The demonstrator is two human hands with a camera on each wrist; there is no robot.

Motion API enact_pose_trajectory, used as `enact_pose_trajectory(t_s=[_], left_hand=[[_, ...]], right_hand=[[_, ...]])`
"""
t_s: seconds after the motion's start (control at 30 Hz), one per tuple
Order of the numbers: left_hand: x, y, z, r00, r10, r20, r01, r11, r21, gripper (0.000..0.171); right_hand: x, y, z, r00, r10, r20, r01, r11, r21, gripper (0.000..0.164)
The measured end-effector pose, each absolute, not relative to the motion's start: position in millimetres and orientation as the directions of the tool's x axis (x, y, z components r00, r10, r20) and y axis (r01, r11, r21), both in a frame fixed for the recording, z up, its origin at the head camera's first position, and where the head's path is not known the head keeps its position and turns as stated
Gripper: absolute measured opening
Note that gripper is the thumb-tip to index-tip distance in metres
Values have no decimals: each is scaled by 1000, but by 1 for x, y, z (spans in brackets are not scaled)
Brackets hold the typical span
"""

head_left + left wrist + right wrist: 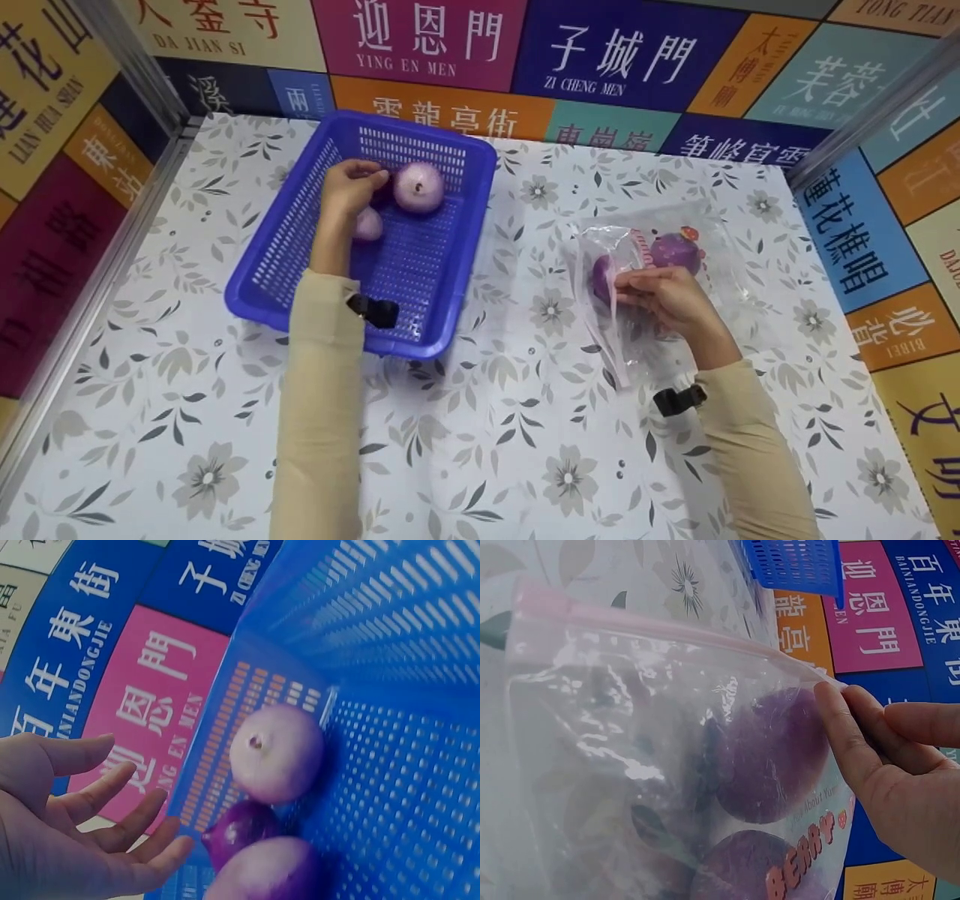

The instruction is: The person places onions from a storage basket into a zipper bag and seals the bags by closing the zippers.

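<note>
My left hand (346, 193) hovers over the blue plastic basket (412, 270), fingers loosely bent and holding nothing. Three purple onions lie in the basket: a large pale one (277, 754), a small dark one (238, 831) and another pale-topped one (270, 874). These sit just beyond my left fingertips. On the right, my right hand (675, 300) pinches the pink zip edge of a clear printed zip bag (622, 727) between thumb and fingers. Inside the bag, two purple onions (776, 757) show through the plastic.
A white tablecloth (487, 420) with grey flowers and leaves covers the table. Coloured panels (420, 37) with Chinese lettering stand along the back and both sides. The basket is at the back left, the bag to its right.
</note>
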State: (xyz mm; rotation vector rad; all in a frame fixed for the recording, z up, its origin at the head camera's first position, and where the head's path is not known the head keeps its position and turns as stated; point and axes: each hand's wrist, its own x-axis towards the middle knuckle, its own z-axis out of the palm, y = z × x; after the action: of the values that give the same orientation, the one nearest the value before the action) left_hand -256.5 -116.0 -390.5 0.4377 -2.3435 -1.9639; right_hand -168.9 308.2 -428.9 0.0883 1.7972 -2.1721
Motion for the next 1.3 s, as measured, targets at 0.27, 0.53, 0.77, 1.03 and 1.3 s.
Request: enact_pose_trajectory(t_s=[0.27,0.53,0.77,1.03,1.3], left_hand=[[-254,-131,-396,-943,-290,-162,-188,67,980,21],[-251,-142,-399,-924,-336,-180,-234,127,964,29],[-259,-155,-417,-917,-346,-199,-248,104,963,29],[-257,-155,-416,-915,-330,-233,-287,123,950,34],[-254,-154,-416,-907,-298,-298,-338,92,937,33]], right_hand=[[-169,309,-429,-946,-203,-252,287,-165,-943,24],[-168,310,-429,-949,-203,-241,275,-165,-947,25],[-168,310,-429,-948,-199,-247,281,-166,-945,25],[-168,310,-428,-948,-210,-240,279,-180,-943,26],[-168,311,-428,-948,-208,-241,280,-182,-943,26]])
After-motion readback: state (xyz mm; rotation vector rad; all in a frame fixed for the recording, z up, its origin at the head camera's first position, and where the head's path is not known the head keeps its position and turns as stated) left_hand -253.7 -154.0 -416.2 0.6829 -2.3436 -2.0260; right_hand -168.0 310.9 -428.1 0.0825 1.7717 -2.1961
